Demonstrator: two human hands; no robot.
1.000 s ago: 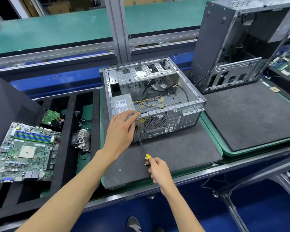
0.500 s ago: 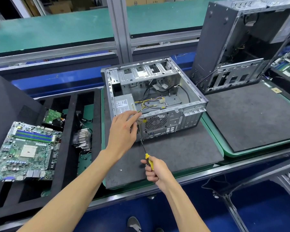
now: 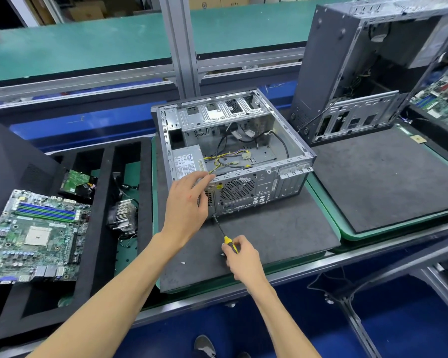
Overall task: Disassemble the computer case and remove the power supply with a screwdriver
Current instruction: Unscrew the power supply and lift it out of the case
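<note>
An open silver computer case (image 3: pixel 290 140) lies on its side on a dark foam mat (image 3: pixel 282 233), rear panel facing me. The grey power supply (image 3: pixel 188 160) sits in its near left corner, with yellow and black cables trailing from it. My left hand (image 3: pixel 188 202) rests on the case's rear top edge by the power supply, fingers laid over the rim. My right hand (image 3: pixel 239 257) grips the yellow and black handle of a screwdriver (image 3: pixel 224 235). Its tip meets the lower left of the rear panel, below my left hand.
A green motherboard (image 3: pixel 35 236) lies on a black foam tray (image 3: pixel 101 254) at the left, with a heatsink (image 3: pixel 123 215) and a small drive (image 3: pixel 75 180) in its slots. A second dark case (image 3: pixel 347 73) stands upright at the back right behind another foam mat (image 3: pixel 378 182).
The screwdriver's handle and my right hand have shifted slightly while the tip stays at the rear panel. My left hand stays on the case edge.
</note>
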